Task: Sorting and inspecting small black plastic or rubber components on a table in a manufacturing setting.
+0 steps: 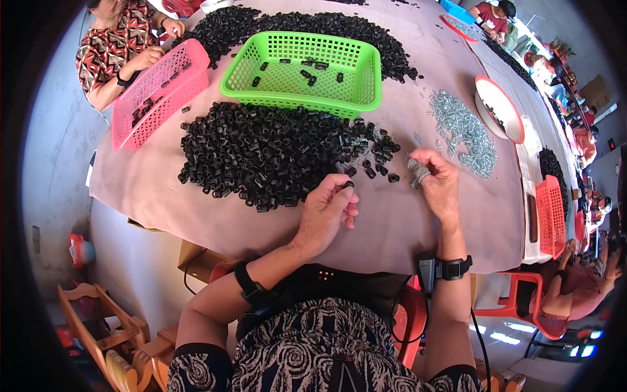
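Observation:
My left hand (pixel 321 219) is closed, with a small black plastic piece (pixel 348 185) pinched between thumb and fingertips. To its right, a little apart, my right hand (pixel 440 184) grips a cluster of small silvery pieces (pixel 417 172), too fine to tell their exact kind. Beyond my left hand spreads a big heap of short black tubular plastic pieces (pixel 248 153). Several loose ones lie between my two hands, some mixed with silvery bits. A scattered pile of the same silvery pieces (pixel 462 134) lies past my right hand.
A green basket (pixel 300 104) with several black pieces stands behind the heap. At the left is a pink basket (pixel 189 88), beside another person (pixel 124 52). A white red-rimmed basin (pixel 508 127) is at the right, near a red basket (pixel 550 215). More black pieces (pixel 313 25) lie farther back.

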A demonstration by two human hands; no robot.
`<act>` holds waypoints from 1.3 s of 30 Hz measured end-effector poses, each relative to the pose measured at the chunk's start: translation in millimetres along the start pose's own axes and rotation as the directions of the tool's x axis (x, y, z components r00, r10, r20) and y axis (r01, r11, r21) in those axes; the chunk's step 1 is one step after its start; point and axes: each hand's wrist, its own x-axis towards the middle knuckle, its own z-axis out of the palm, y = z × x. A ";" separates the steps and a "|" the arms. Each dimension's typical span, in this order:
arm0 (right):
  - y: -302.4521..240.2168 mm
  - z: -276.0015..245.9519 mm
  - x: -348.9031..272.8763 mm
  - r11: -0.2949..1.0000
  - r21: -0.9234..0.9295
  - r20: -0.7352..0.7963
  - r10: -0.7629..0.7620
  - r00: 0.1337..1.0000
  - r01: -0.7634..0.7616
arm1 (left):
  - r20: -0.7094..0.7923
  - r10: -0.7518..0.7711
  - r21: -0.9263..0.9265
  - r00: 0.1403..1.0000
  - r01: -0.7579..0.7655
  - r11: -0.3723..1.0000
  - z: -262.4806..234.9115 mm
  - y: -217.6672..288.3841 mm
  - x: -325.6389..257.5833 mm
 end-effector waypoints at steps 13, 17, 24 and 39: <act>-24.3 35.6 4.4 0.720 -0.614 0.289 -0.175 0.941 0.323 | 0.025 0.000 0.152 1.000 -0.003 0.988 0.8 3.4 -1.2; -29.2 38.0 14.4 0.646 -0.702 0.298 -0.114 0.948 0.299 | 0.030 -0.001 0.159 1.000 -0.004 0.987 1.2 5.7 -1.4; -33.7 36.1 11.0 0.777 -0.605 0.245 -0.025 0.969 0.173 | 0.047 -0.022 0.169 0.999 0.013 0.985 -0.3 4.2 -0.5; -22.4 56.4 -28.8 0.987 -0.015 0.286 -0.151 0.946 0.162 | 0.085 0.016 0.168 0.996 -0.030 0.985 1.0 2.5 -1.3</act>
